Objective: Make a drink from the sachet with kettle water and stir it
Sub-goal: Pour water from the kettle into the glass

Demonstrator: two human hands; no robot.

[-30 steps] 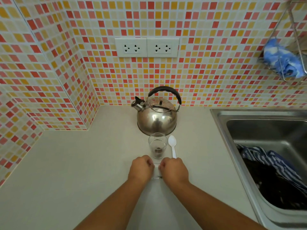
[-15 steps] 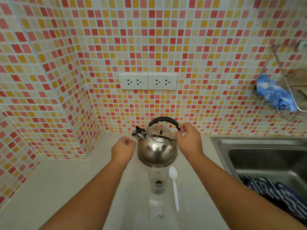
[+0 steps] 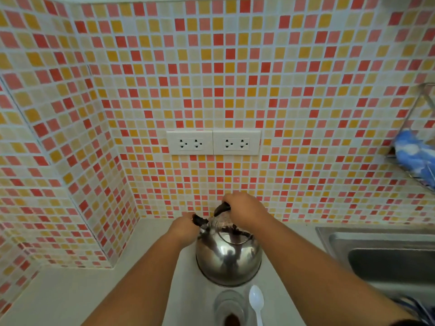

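The right hand (image 3: pixel 244 209) is clenched around the kettle (image 3: pixel 228 257) handle. The left hand (image 3: pixel 186 225) grasps its spout cap. The glass (image 3: pixel 229 304) and spoon (image 3: pixel 256 302) sit just in front.

Both bare forearms reach forward from the lower edge of the view and converge toward the centre, the hands lying close together but apart. The right hand (image 3: pixel 244 208) is curled palm-down, its fingers wrapped over the black kettle handle (image 3: pixel 222 207). The left hand (image 3: pixel 186 225) is held lower, knuckles up, its fingers closed at the kettle's spout cap (image 3: pixel 199 220).
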